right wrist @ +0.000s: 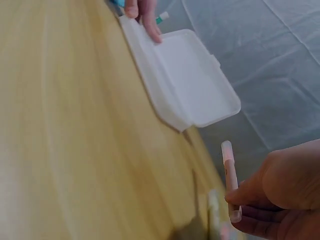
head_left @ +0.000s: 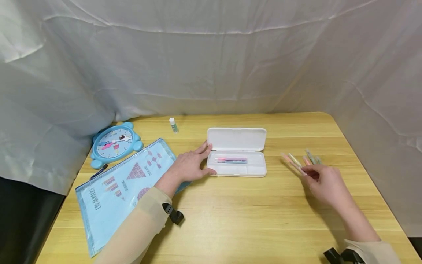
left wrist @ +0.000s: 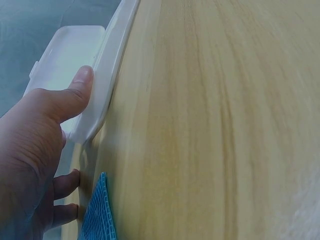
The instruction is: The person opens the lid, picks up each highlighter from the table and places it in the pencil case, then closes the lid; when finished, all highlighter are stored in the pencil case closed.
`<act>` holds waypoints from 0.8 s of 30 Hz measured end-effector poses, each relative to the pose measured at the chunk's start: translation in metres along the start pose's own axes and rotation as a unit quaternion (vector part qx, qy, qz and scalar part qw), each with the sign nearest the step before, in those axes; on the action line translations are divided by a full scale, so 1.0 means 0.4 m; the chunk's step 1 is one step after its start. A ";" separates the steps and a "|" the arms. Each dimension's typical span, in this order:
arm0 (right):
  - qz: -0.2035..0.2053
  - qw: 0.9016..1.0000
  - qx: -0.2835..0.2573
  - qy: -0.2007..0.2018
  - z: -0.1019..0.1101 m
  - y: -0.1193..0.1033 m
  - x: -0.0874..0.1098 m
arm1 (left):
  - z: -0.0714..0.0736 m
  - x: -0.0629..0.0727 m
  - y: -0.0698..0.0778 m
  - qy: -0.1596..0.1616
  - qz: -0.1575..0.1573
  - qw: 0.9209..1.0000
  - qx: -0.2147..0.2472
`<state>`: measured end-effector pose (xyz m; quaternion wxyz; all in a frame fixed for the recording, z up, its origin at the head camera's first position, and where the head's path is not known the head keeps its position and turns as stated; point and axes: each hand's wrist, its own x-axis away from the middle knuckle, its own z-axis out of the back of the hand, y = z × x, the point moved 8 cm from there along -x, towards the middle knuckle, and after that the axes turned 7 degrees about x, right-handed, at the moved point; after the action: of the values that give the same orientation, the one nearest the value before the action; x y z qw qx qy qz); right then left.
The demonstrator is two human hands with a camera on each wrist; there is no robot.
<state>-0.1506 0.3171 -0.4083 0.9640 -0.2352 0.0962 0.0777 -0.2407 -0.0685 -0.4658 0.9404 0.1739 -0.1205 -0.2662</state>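
Observation:
An open white pencil case (head_left: 236,170) has its lid tipped back, and thin pink and blue pens (head_left: 232,160) lie in its tray. My left hand (head_left: 190,165) holds the case's left end, thumb at the front corner and a finger near the hinge; the thumb on the rim shows in the left wrist view. To the right of the case, my right hand (head_left: 324,183) pinches a pink marker pen (right wrist: 230,180) with a clear cap between thumb and fingers, raised above the table. Close by that hand are a yellow pen (head_left: 294,160) and several pastel pens (head_left: 309,155), partly hidden.
A blue mesh zip pouch (head_left: 115,183) lies on the left under my forearm. Beyond it sits a blue animal-shaped clock (head_left: 115,143). A small glue stick (head_left: 173,125) stands near the back edge. Grey cloth (head_left: 211,66) hangs behind the wooden table (head_left: 250,220).

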 end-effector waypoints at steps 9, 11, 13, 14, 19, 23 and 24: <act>0.026 1.000 -0.003 0.006 0.035 -0.057 -0.051 | 0.001 -0.001 0.002 -0.001 0.003 1.000 -0.001; 0.030 1.000 -0.003 0.004 0.038 -0.075 -0.064 | 0.001 -0.001 0.002 -0.001 0.003 1.000 -0.001; 0.040 0.999 -0.002 0.004 0.039 -0.095 -0.076 | 0.001 -0.001 0.002 -0.001 0.004 1.000 0.001; 0.046 0.999 -0.003 0.004 0.038 -0.105 -0.083 | 0.002 -0.001 0.002 0.000 0.004 1.000 0.002; 0.078 0.997 0.002 0.004 0.028 -0.161 -0.114 | 0.003 0.001 0.003 0.001 0.004 1.000 0.004; 0.094 0.995 -0.006 -0.009 0.006 -0.201 -0.141 | 0.003 0.001 0.003 0.003 0.005 1.000 0.004; 0.098 0.995 -0.008 -0.012 -0.002 -0.210 -0.149 | 0.004 0.000 0.003 0.004 0.005 1.000 0.005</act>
<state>-0.1920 0.2370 -0.3588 0.9509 -0.2319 0.1064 0.1754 -0.2405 -0.0679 -0.4640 0.9413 0.1787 -0.1191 -0.2606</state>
